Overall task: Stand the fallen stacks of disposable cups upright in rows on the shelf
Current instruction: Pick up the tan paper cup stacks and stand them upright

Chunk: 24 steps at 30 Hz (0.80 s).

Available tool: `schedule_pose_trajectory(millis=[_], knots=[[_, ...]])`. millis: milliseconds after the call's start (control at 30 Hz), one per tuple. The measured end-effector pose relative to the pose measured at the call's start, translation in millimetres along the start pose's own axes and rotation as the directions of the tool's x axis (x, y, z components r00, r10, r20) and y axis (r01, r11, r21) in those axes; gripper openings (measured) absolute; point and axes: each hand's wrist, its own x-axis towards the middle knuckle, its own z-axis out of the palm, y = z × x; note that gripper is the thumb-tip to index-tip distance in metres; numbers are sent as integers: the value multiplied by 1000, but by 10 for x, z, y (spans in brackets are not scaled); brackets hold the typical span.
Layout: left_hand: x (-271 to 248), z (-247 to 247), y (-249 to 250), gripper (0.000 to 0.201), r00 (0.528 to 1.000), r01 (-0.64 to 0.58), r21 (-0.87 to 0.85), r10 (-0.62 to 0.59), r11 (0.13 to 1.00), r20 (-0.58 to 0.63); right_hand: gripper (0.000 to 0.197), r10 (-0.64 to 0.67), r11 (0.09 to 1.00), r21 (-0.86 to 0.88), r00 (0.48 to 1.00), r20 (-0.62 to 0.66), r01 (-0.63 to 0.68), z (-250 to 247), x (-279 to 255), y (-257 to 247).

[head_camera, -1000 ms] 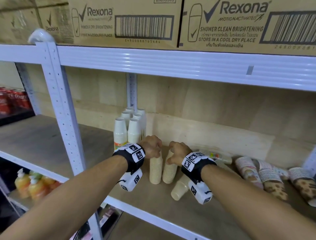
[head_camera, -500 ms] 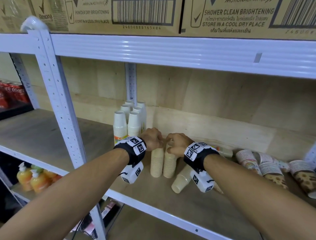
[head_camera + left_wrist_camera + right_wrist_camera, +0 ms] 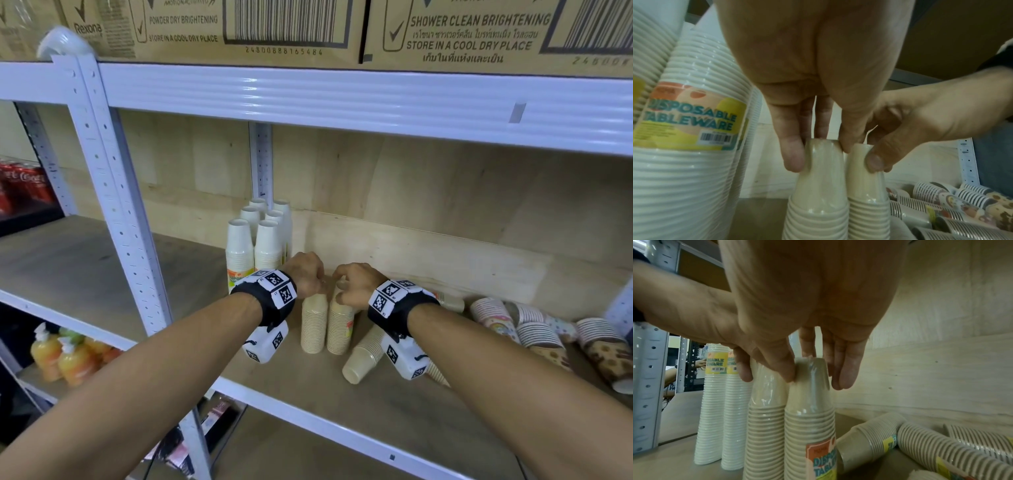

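Two beige cup stacks stand upright side by side on the wooden shelf (image 3: pixel 376 414). My left hand (image 3: pixel 306 279) (image 3: pixel 821 151) pinches the top of the left beige stack (image 3: pixel 313 325) (image 3: pixel 816 203). My right hand (image 3: pixel 356 284) (image 3: pixel 812 375) pinches the top of the right beige stack (image 3: pixel 339 329) (image 3: pixel 809 426). Behind them to the left, several white cup stacks (image 3: pixel 260 240) (image 3: pixel 715 402) stand upright in rows. A fallen beige stack (image 3: pixel 364 356) (image 3: pixel 865 444) lies under my right wrist, with another fallen beige stack (image 3: pixel 941 451) beside it.
Several patterned cup stacks (image 3: pixel 537 335) lie on their sides at the right of the shelf. A white upright post (image 3: pixel 113 205) stands at the left and the shelf beam (image 3: pixel 342 99) above carries cardboard boxes (image 3: pixel 274 27). Orange bottles (image 3: pixel 65 356) sit on the lower shelf.
The right beige stack has gone from a slight lean to upright, close against the left one. Both hands have stayed on the stack tops.
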Motion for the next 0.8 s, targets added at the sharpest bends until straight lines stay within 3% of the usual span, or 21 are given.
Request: schedule_pose_trajectory(millis=[100,300,500,700,800], knots=[[19,-9,3,29,999,-17,-19,17,1000,39,34,25,1000,-16,1000,-5,-25,1,2,8],[22,-4,15,43,1000,12,-44,-11,999,23,39,28,1000,-7,1000,-12,-28,-17,-6,-5],[58,7,-18,25,999,-4,-51,6,999,43,32,27,999,-39,1000,3,-27,-35,4,-11],[57,-3,-26,32,999,-13,-78,16,997,36,36,49,997,-54,999,-23,-50,-32,7,-3],[78,6,-43,25,1000,-9,-75,11,997,26,35,19,998,-60,1000,-8,-20,-50,12,2]])
